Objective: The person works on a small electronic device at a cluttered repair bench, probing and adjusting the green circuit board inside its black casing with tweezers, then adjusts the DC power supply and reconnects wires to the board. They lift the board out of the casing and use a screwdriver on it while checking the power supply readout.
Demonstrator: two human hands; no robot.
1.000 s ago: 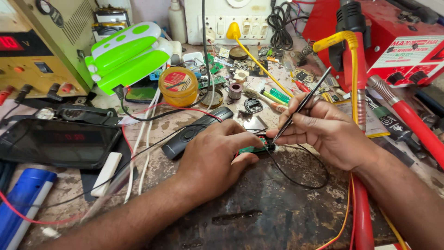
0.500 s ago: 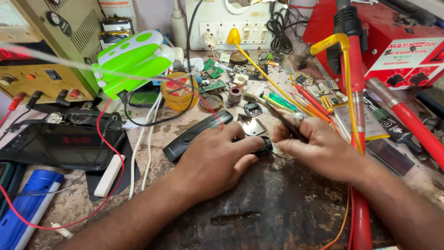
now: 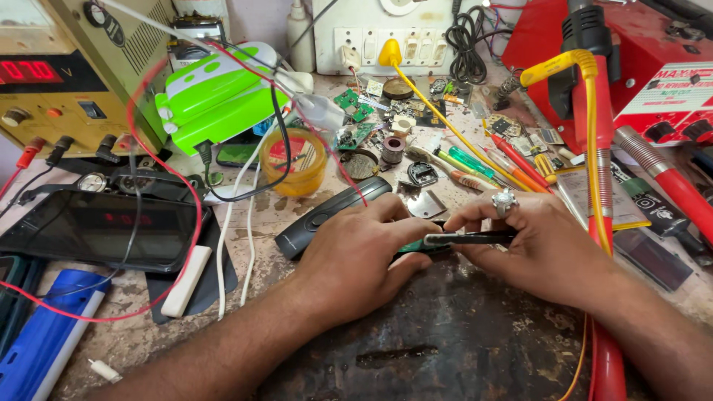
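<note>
My left hand (image 3: 364, 256) rests on the dark bench mat (image 3: 460, 349) and pins a small green circuit board (image 3: 416, 246) under its thumb and fingers. My right hand (image 3: 538, 249), with a silver ring on one finger, holds thin dark tweezers (image 3: 464, 238) lying flat, their tip pointing left onto the board. The two hands touch at the board. A black remote-shaped casing (image 3: 330, 215) lies just behind my left hand.
A power supply with a red display (image 3: 52, 82) stands far left, a green-and-white lamp (image 3: 215, 96) beside it. A yellow tape roll (image 3: 295, 160), loose circuit parts, screwdrivers (image 3: 475, 160), a wall socket strip (image 3: 386, 37), a red station (image 3: 653, 67) and red, white and yellow cables crowd the bench.
The tweezers went from upright and slanted to lying flat over the board. My right hand closed in on the left. The view shifted, and the red cable swung across the left.
</note>
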